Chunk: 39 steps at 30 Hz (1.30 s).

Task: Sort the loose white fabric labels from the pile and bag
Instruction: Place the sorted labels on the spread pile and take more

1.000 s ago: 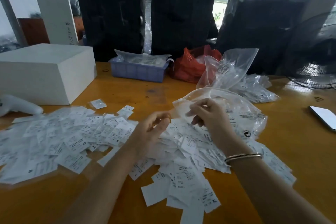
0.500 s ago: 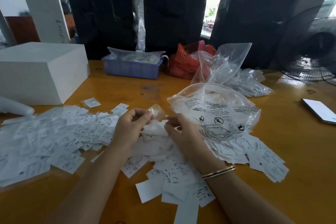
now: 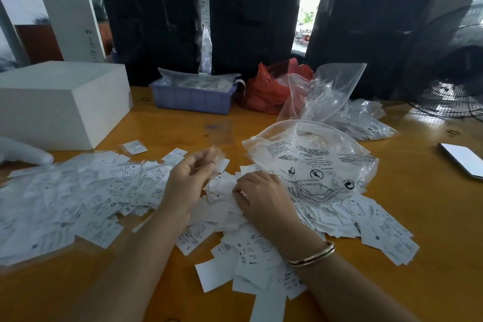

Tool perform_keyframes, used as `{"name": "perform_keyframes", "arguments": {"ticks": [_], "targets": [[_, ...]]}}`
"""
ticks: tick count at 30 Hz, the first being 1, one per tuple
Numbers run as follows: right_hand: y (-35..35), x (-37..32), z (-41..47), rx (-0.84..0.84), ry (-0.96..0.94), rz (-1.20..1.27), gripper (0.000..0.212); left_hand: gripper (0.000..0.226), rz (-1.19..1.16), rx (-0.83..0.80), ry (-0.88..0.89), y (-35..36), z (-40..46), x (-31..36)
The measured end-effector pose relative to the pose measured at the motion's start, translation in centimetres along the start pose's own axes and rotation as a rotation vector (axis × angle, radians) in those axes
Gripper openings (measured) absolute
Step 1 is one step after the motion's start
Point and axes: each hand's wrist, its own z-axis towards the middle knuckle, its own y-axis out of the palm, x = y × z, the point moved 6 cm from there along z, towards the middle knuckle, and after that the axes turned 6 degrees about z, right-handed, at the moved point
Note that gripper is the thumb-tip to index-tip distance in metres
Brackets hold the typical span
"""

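A wide pile of loose white fabric labels [image 3: 78,198] covers the wooden table [image 3: 183,125] from the left edge to the right of centre. A clear printed plastic bag [image 3: 311,162] lies puffed up on the labels at centre right. My left hand [image 3: 192,175] is raised a little above the pile, fingers curled, pinching a small clear sleeve with a label [image 3: 218,155]. My right hand [image 3: 261,198], with a gold bangle on the wrist, rests palm down on the middle of the pile, its fingertips curled onto some labels just left of the bag.
A white box [image 3: 60,104] stands at the left. A blue tray [image 3: 193,97] with packets, a red plastic bag [image 3: 269,91] and more clear bags [image 3: 363,117] lie behind. A phone [image 3: 462,159] lies at right, a fan [image 3: 449,65] beyond it. Black bundles line the back.
My right hand has left the bag's mouth and come down onto the pile. My left hand has risen with the small clear sleeve. The bag lies settled on the labels.
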Motion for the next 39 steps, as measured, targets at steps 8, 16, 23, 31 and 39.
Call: {"name": "perform_keyframes", "arguments": {"ticks": [8,16,23,31,39], "targets": [[-0.7,-0.4,0.1,0.106,-0.044,-0.043,0.025,0.014,0.013,0.023,0.0,0.1,-0.1,-0.3],[0.1,0.3,0.0,-0.04,-0.033,0.033,0.032,0.008,-0.01,0.072,0.004,-0.1,0.0,-0.1],[-1.0,1.2,-0.1,0.113,0.093,0.256,0.011,0.009,-0.039,0.079,-0.016,-0.3,0.0,-0.3],[-0.6,4.2,-0.5,0.167,0.462,0.834,0.012,0.006,0.006,0.072,-0.011,-0.1,0.0,-0.3],[0.3,2.0,0.0,-0.095,0.207,0.16,0.046,0.005,-0.028,0.063,-0.023,0.1,-0.2,-0.3]]}}
